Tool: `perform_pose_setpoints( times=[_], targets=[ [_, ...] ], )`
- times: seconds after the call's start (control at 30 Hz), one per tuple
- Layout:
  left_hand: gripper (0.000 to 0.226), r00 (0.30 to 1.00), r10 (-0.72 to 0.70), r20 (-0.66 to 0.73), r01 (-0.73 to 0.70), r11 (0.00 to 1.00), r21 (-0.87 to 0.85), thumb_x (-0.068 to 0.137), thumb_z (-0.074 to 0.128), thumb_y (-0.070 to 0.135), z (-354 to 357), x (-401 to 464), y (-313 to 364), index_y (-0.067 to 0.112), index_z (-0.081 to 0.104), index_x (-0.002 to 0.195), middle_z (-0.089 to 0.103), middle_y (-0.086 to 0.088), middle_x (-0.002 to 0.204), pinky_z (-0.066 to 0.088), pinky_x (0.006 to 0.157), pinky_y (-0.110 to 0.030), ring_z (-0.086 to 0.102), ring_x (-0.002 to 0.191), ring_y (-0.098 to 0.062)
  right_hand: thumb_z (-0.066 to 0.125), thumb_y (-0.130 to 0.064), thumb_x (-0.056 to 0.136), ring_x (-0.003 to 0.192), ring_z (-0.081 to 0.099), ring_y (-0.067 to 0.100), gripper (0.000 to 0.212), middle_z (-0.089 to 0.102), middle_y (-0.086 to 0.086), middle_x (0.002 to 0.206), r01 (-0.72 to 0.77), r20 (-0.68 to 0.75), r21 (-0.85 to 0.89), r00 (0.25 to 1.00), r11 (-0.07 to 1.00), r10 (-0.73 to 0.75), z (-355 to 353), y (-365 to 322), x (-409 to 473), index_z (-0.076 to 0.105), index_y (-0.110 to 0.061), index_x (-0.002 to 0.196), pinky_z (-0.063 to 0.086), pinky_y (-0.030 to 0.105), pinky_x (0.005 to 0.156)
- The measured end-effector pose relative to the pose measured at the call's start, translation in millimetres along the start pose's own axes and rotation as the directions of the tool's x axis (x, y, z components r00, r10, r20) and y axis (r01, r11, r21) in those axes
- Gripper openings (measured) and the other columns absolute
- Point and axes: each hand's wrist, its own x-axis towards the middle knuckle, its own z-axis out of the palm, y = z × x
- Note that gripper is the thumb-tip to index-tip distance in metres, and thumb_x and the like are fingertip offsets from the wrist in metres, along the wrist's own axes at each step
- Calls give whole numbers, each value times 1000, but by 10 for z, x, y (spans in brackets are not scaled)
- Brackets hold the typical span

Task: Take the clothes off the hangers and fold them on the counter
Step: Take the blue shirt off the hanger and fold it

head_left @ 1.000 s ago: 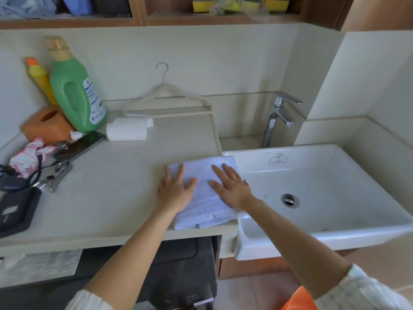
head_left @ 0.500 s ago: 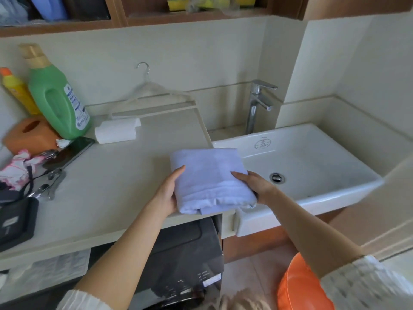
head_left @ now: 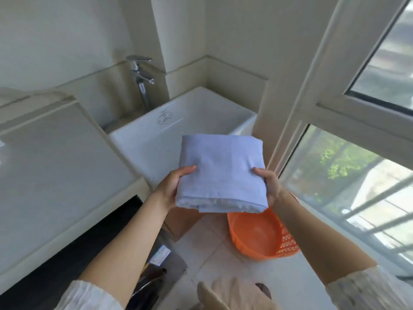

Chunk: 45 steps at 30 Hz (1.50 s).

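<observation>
My left hand (head_left: 169,189) and right hand (head_left: 269,186) grip the folded cloth (head_left: 220,173) above the basket (head_left: 259,236), sink (head_left: 143,139) behind, counter (head_left: 55,166) left.

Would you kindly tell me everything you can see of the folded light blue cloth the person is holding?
The folded light blue cloth is a soft, woven-looking fabric folded into a thick, roughly square bundle, with stacked layered edges showing along its near side. It is held level in the air, in front of the white sink and above the orange basket. The left hand and right hand grip its near corners, thumbs on top. Nothing else touches it.
</observation>
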Motion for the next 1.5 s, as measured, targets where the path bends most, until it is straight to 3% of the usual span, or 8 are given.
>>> perform_pose_setpoints(
  times=[0.3,0.5,0.7,0.87,1.03,1.2,1.37,1.5],
  targets=[
    [55,997,-65,-52,75,970,231,76,71,28,1339,1230,-579,9,57,125,69,-10,113,59,72,-33,69,97,-22,78,-11,48,100,65,34,79,66,16,112,-85,-182,-129,981,988,60,-1592,-664,-685,55,-2,123,55,42,79],
    [46,984,-141,-106,165,952,259,84,68,13,1622,2107,-1280,11,54,127,66,-10,118,53,87,-41,65,104,-25,56,-8,62,71,72,23,38,74,7,81,-217,-329,-75,927,973,181,-2477,-685,-707,62,-8,99,56,28,55],
    [42,970,-173,-174,217,934,283,85,68,13,1225,3276,-2260,13,56,125,67,-9,114,56,80,-37,67,98,-24,63,-9,59,89,67,32,53,71,13,98,-312,-458,-45,850,949,258,-3624,50,68,62,-7,112,54,38,76],
    [32,960,-146,-240,217,927,305,93,59,14,669,4276,-3239,7,55,124,64,-14,118,49,94,-46,62,107,-31,61,-9,56,84,67,33,46,69,15,93,-345,-511,0,807,939,297,-4569,792,854,64,-6,103,53,42,84],
    [34,957,-154,-247,230,919,319,94,56,12,186,5106,-4074,2,54,127,65,-16,110,54,81,-40,64,87,-26,68,-12,44,98,64,34,60,67,16,105,-430,-573,-43,750,902,331,-5480,1446,1611,65,-9,104,45,48,99],
    [36,948,-195,-250,271,908,320,92,59,10,-88,5898,-4731,2,53,127,62,-21,120,51,91,-49,64,102,-32,63,-18,49,82,61,30,53,62,15,98,-561,-743,-151,607,814,281,-6335,1909,2348,60,-7,101,49,36,76],
    [25,934,-250,-255,314,915,253,93,56,7,-317,6388,-5303,10,56,118,70,-9,88,59,63,-36,69,64,-17,55,-10,76,65,49,24,32,54,13,91,-596,-852,-211,501,775,153,-6697,2122,2667,56,1,106,38,23,55],
    [33,905,-221,-362,345,881,324,93,51,-2,-561,6569,-5706,0,52,126,63,-20,108,54,72,-37,59,75,-22,54,-16,89,107,53,34,48,53,16,124,-636,-834,-214,514,741,200,-6963,2446,2891,45,1,133,45,34,77]
  ],
)
